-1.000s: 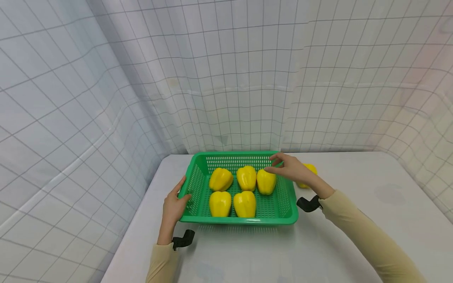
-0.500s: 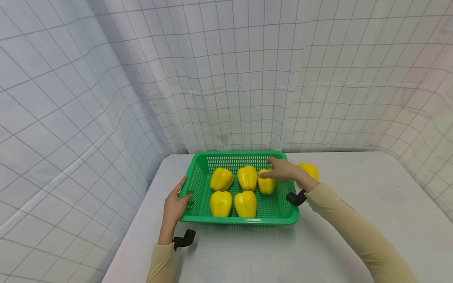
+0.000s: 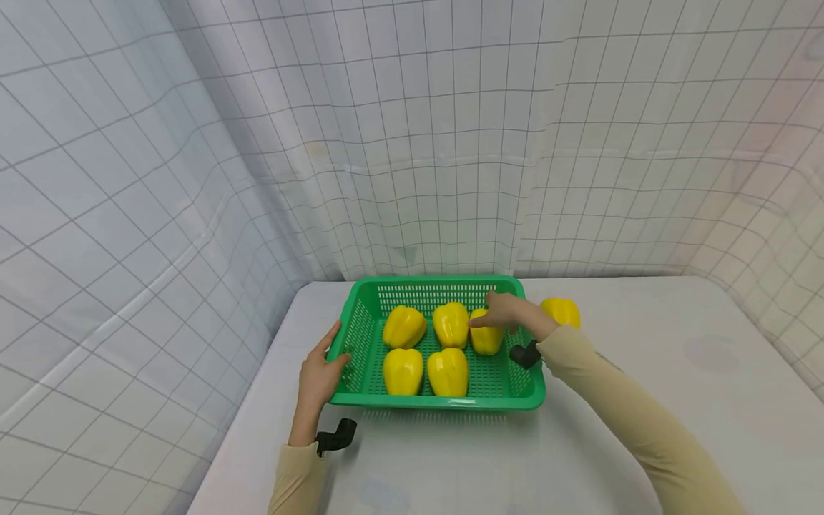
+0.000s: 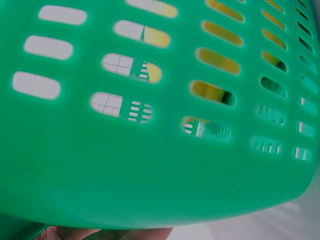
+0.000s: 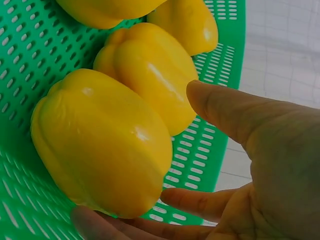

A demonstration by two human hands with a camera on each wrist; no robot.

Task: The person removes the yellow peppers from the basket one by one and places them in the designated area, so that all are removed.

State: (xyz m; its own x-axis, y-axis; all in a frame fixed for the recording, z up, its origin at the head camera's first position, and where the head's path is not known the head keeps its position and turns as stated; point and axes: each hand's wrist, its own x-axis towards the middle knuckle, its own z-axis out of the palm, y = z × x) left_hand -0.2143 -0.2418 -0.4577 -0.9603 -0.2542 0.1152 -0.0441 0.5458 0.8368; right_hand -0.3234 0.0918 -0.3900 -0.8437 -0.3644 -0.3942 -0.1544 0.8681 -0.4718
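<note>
Several yellow bell peppers (image 3: 448, 373) lie in a green perforated plastic basket (image 3: 425, 401). My left hand (image 3: 317, 374) holds the basket's left rim, thumb over the inside and fingers along the outside; in the left wrist view only part of its fingers (image 4: 110, 234) shows below the green wall. My right hand (image 3: 508, 310) reaches over the far right of the basket, at the rightmost pepper (image 3: 486, 340). In the right wrist view its thumb and fingers are spread around that pepper (image 5: 102, 145). Fingertips lie close against its lower end, while the thumb stands off it.
Outside the basket, to its right, one more yellow bell pepper (image 3: 561, 312) rests on the white table (image 3: 650, 357). White grid-patterned curtains (image 3: 438, 157) hang behind the table and at both sides.
My right hand has moved left and lower, from above the basket's right rim to around the rightmost pepper. The left hand stays on the rim, and the peppers lie as before.
</note>
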